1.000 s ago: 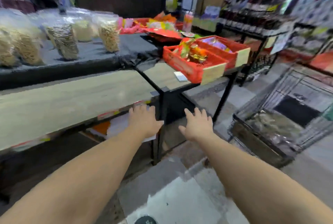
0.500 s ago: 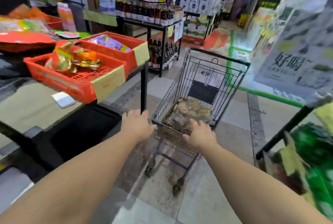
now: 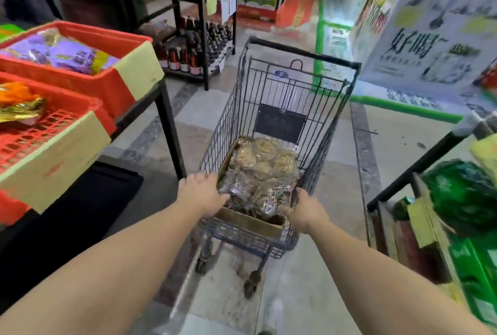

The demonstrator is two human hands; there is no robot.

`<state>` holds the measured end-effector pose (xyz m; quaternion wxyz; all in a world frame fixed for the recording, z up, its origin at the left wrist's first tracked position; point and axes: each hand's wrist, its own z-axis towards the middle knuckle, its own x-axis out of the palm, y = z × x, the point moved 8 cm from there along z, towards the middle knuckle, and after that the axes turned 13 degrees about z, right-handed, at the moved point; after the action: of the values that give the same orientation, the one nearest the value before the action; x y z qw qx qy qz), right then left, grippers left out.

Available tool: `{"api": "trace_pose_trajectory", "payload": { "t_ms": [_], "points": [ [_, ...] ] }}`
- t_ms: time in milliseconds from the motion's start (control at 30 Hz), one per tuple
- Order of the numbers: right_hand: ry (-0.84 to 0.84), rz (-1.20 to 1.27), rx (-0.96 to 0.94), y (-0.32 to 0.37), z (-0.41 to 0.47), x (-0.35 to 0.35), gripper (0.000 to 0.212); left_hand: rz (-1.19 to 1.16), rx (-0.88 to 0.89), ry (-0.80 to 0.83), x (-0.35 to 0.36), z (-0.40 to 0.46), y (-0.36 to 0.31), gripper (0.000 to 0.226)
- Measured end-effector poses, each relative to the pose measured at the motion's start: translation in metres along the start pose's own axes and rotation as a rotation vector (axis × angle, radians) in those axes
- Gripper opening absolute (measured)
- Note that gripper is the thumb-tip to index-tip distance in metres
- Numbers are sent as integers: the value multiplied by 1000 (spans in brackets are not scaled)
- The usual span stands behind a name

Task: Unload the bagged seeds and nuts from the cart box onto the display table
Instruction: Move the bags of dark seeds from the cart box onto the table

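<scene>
1. Now both hands are down at the cart box (image 3: 250, 223), a cardboard box sitting in the near end of the wire cart (image 3: 282, 108).
2. Left hand (image 3: 204, 194) lies spread, fingers loose, on the box's left edge, touching the bagged seeds and nuts (image 3: 259, 176); not gripping anything yet.
3. Right hand (image 3: 305, 209) is at the box's right side by the cart wire; fingers curl out of sight, so cannot tell if it grips a bag or the rim.
4. Bags are clear, slick, piled and overfilling the box. Best bet: pinch one top bag by its body with both hands and lift straight up, so neighbours don't slide out.
5. Cart walls stand high on both sides; lift must clear the rim before swinging left.
6. Display table (image 3: 166, 108) is just left, its corner leg near the cart. Red crates (image 3: 80, 84) fill the visible end.
7. Aisle floor ahead is open; a green stock rack (image 3: 462, 200) crowds the right.
</scene>
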<state>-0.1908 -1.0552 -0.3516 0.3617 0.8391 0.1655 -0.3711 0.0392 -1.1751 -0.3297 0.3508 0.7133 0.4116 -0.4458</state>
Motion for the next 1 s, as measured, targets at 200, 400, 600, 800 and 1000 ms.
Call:
{"api": "trace_pose_trajectory", "payload": {
  "t_ms": [200, 400, 600, 800, 1000],
  "points": [
    [86, -15, -60, 7, 82, -17, 65, -66, -67, 63, 2, 64, -30, 74],
    [183, -3, -55, 4, 142, -20, 67, -118, -132, 177, 21, 107, -44, 76],
    [309, -5, 14, -3, 176, 12, 67, -113, -157, 294, 52, 148, -45, 79],
    [320, 102, 155, -13, 199, 48, 65, -154, -107, 390, 88, 203, -49, 81],
    [153, 609, 593, -45, 215, 90, 72, -485, -214, 539, 134, 249, -50, 92]
  ]
}}
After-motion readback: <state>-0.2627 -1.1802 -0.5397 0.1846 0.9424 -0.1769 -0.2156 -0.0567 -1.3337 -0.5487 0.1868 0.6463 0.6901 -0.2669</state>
